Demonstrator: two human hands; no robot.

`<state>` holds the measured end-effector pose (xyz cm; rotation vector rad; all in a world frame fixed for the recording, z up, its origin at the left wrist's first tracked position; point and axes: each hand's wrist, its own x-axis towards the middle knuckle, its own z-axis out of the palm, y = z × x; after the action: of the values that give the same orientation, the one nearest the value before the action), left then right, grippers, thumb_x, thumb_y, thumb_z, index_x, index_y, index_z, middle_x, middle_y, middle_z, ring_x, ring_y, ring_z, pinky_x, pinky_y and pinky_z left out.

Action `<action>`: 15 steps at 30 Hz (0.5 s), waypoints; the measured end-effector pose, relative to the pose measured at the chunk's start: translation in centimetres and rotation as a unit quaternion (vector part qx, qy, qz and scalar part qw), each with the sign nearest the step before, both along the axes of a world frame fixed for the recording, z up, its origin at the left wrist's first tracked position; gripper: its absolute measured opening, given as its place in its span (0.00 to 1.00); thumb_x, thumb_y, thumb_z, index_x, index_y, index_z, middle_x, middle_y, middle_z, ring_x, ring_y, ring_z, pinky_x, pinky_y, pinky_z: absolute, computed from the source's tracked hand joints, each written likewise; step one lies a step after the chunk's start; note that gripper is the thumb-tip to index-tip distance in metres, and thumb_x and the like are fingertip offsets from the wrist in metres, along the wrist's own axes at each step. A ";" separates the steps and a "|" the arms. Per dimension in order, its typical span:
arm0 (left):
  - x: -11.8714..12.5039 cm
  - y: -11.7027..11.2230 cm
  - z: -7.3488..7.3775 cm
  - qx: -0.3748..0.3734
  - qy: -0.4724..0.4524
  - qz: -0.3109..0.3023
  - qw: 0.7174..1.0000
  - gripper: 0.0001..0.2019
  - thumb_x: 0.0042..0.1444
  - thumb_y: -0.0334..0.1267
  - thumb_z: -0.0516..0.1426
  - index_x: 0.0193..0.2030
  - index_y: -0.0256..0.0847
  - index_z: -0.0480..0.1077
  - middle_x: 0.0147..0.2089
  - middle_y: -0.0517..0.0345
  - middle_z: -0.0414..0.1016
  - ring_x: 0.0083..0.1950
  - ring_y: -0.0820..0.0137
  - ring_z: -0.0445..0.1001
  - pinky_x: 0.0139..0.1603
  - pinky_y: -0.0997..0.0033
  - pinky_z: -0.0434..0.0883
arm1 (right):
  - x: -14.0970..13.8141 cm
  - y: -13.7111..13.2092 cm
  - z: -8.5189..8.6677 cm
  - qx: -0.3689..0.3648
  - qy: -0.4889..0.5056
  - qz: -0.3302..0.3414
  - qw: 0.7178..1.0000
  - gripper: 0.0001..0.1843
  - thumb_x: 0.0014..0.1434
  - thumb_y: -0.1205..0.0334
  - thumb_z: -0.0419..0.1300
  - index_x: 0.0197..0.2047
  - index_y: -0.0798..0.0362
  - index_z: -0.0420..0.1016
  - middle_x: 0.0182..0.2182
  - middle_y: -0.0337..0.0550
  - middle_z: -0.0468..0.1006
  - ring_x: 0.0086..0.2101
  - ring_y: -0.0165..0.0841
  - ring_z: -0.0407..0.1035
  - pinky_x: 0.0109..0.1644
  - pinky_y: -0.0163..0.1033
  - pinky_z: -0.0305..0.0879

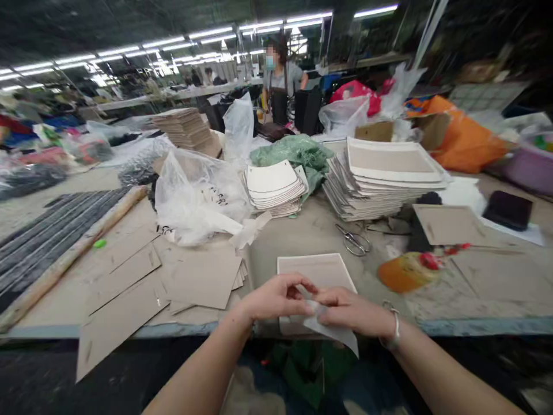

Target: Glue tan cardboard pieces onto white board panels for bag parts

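Observation:
My left hand (280, 297) and my right hand (355, 311) meet over the table's front edge. Between their pinched fingertips is a thin, translucent white strip (337, 332), its free end hanging down past the right hand. Whether the strip is paper or film I cannot tell. Directly under the hands lies a beige board with a white border (317, 266), its near part partly covered by my fingers. A bracelet (394, 328) circles my right wrist.
Scissors (355, 241) and an orange-filled bottle (406, 272) lie right of the board. Behind stand stacks of white-edged boards (384, 178) and white pieces (274, 187). Loose beige boards (201, 279) and a plastic bag (194, 202) are on the left. A person (283, 80) stands beyond the table.

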<state>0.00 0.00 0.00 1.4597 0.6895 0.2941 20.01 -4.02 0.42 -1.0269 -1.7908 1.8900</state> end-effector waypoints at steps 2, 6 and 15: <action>0.2 0.0 0.0 -0.019 0.014 -0.013 1.000 0.22 0.44 0.45 0.64 0.45 0.37 0.70 0.34 0.59 0.70 0.32 0.76 0.64 0.32 0.77 0.61 | 0.5 -0.2 -0.1 -0.015 0.011 0.005 1.000 0.10 0.53 0.58 0.55 0.32 0.57 0.68 0.26 0.35 0.63 0.26 0.25 0.55 0.28 0.30 0.50; 0.1 0.6 -0.4 -0.002 0.072 0.030 0.997 0.16 0.44 0.46 0.63 0.34 0.35 0.72 0.27 0.63 0.67 0.27 0.77 0.61 0.29 0.78 0.58 | 2.0 0.2 -0.3 0.027 -0.034 -0.029 0.999 0.13 0.53 0.53 0.57 0.32 0.57 0.68 0.23 0.33 0.63 0.25 0.25 0.56 0.28 0.30 0.52; 0.4 2.9 -2.0 0.318 0.281 0.229 0.876 0.09 0.52 0.41 0.56 0.30 0.40 0.74 0.28 0.61 0.73 0.30 0.72 0.68 0.32 0.74 0.59 | 4.0 3.1 -2.4 0.260 -0.336 -0.292 0.857 0.13 0.56 0.55 0.54 0.41 0.49 0.74 0.34 0.38 0.77 0.35 0.35 0.69 0.40 0.37 0.61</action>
<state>0.40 2.90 -2.04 2.0255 1.5287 0.4992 23.98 -0.95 -2.01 -1.8583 -1.8374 0.6496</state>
